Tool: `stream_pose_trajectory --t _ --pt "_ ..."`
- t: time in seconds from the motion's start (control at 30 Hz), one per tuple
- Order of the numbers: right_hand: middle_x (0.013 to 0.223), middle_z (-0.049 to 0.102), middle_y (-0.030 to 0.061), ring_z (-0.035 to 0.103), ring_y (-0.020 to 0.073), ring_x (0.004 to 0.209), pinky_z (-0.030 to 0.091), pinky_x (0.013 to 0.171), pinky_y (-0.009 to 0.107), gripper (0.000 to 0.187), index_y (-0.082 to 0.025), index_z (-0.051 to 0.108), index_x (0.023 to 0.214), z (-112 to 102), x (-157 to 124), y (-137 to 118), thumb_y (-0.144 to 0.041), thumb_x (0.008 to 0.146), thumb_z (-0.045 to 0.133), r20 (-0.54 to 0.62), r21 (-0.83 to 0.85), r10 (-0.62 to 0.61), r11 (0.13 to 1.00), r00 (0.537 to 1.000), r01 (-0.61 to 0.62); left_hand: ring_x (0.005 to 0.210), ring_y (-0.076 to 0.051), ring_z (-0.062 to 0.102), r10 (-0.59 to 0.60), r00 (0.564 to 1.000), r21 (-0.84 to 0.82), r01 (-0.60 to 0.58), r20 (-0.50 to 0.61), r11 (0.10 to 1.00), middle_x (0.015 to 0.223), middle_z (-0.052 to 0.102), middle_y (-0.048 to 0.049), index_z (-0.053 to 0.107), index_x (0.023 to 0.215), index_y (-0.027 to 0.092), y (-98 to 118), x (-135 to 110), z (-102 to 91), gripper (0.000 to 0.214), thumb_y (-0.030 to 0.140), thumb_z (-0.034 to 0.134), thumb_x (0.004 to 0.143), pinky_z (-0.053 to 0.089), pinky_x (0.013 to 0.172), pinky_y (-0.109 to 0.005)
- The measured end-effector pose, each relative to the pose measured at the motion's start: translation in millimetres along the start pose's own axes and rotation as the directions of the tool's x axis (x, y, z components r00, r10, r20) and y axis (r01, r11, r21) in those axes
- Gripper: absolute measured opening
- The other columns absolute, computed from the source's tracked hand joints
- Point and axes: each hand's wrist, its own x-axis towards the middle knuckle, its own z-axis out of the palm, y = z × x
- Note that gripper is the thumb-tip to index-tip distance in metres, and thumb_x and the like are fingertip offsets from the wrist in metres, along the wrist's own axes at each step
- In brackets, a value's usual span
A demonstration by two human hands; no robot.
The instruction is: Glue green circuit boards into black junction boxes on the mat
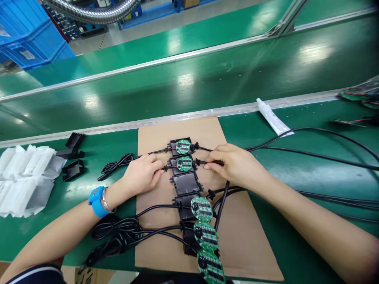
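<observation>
The round green circuit board is seated in a shallow black plastic tray, second from the far end of a row set on a flat brown cardboard sheet, probably as padding. A thin black cable is pinched by the left hand, a thicker black cable by the right hand, apparently so that the board is steadied from both sides.
</observation>
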Motion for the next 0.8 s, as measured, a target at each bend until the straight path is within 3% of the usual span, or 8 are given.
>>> stream_pose_trajectory --t 0.1,0.23,0.37,0.5,0.6,0.67,0.73,0.8 --pt "0.089 0.067 0.0075 0.057 0.0223 0.088 0.045 0.083 0.036 0.014 -0.02 0.07 0.093 -12 -9 -17 -0.028 0.094 0.059 -0.08 0.064 -0.122 0.99 0.989 0.127 0.09 -0.022 0.062 -0.003 1.0 -0.029 0.002 -0.016 1.0 0.102 0.064 -0.0101 0.064 0.097 0.016 10 -10 -13.0 0.019 0.032 0.053 0.096 0.051 0.077 -0.035" --pt "0.083 0.061 0.0077 0.052 0.0223 0.085 0.043 0.078 0.037 0.022 -0.019 0.065 0.082 -26 -24 -57 -0.039 0.09 0.061 0.117 0.209 -0.206 0.961 0.971 0.179 0.09 -0.021 0.066 0.068 0.979 -0.291 -0.009 0.193 0.957 0.096 0.069 -0.0046 0.062 0.099 0.019 37 -32 -24.5 0.017 0.035 0.058 0.094 0.053 0.078 -0.033" --pt "0.082 0.054 0.0064 0.048 0.0216 0.084 0.041 0.072 0.035 0.018 -0.018 0.056 0.074 -21 -33 -76 -0.032 0.079 0.067 0.198 0.238 -0.224 0.955 0.954 0.175 0.09 -0.021 0.068 0.06 0.965 -0.314 0.024 0.256 0.949 0.094 0.071 -0.0043 0.062 0.095 0.018 56 -44 -7.9 0.011 0.022 0.052 0.096 0.054 0.08 -0.034" --pt "0.087 0.054 0.0049 0.051 0.0178 0.08 0.041 0.067 0.029 0.018 -0.02 0.052 0.073 -19 -33 -68 -0.028 0.084 0.064 0.166 0.292 -0.287 0.928 0.943 0.231 0.08 -0.02 0.067 0.05 0.978 -0.284 0.011 0.205 0.959 0.087 0.07 -0.0039 0.061 0.092 0.018 55 -47 0.0 0.017 0.021 0.045 0.097 0.052 0.069 -0.031" --pt "0.094 0.062 0.0047 0.059 0.0176 0.082 0.046 0.066 0.028 0.025 -0.022 0.057 0.093 -23 -29 -53 -0.043 0.086 0.067 0.184 0.349 -0.212 0.927 0.96 0.138 0.074 -0.017 0.065 0.002 0.996 -0.243 0.02 0.09 0.97 0.086 0.069 -0.0038 0.061 0.093 0.018 47 -48 -8.8 0.021 0.023 0.042 0.099 0.05 0.065 -0.029" --pt "0.101 0.066 0.006 0.064 0.0185 0.088 0.049 0.071 0.028 0.028 -0.022 0.056 0.106 -23 -27 -42 -0.042 0.089 0.063 0.188 0.356 -0.143 0.932 0.972 0.068 0.071 -0.017 0.063 -0.043 0.998 -0.181 0.048 0.034 0.982 0.085 0.069 -0.0043 0.061 0.09 0.018 39 -48 -13.1 0.023 0.025 0.04 0.099 0.049 0.063 -0.029" --pt "0.097 0.067 0.0058 0.065 0.0174 0.085 0.05 0.071 0.028 0.014 -0.021 0.056 0.103 -17 -25 -33 -0.031 0.094 0.052 0.176 0.309 -0.109 0.95 0.978 0.05 0.07 -0.017 0.063 -0.063 0.997 -0.105 0.068 0.047 0.992 0.082 0.069 -0.0048 0.06 0.087 0.018 33 -46 -12.1 0.023 0.025 0.042 0.098 0.049 0.062 -0.03" --pt "0.088 0.066 0.0048 0.062 0.0159 0.076 0.047 0.067 0.028 0.014 -0.02 0.056 0.092 -8 -26 -28 -0.023 0.096 0.043 0.158 0.223 -0.113 0.972 0.981 0.076 0.072 -0.019 0.064 -0.071 0.993 -0.039 0.075 0.099 0.996 0.083 0.069 -0.0049 0.061 0.089 0.018 29 -43 -6.7 0.019 0.023 0.045 0.096 0.05 0.062 -0.031"
